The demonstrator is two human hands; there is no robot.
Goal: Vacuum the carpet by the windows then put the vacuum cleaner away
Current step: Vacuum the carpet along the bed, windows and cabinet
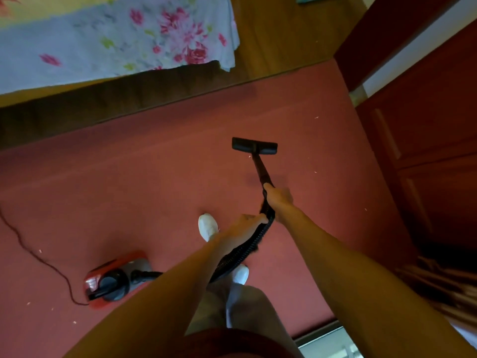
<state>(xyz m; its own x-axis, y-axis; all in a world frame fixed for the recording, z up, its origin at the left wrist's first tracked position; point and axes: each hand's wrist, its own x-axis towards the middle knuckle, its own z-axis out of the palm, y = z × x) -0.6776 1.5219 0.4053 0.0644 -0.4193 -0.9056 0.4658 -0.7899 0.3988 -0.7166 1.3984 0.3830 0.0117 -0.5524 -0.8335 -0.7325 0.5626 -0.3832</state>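
A reddish-pink carpet (154,182) covers most of the floor. The vacuum cleaner's red and grey body (116,279) stands on it at the lower left. Its black ribbed hose (240,251) runs up to a black wand (260,169) ending in a flat black floor head (254,146) pressed on the carpet. My right hand (277,196) grips the wand's upper end. Just behind it, my left hand (249,223) holds the hose where it meets the handle. Small pale crumbs lie scattered on the carpet.
A bed with a floral cover (116,40) fills the upper left, with wood floor (284,29) beyond the carpet. Dark red wooden cabinets (426,151) line the right side. The power cord (38,257) snakes off to the left. My white-socked feet (207,226) stand mid-carpet.
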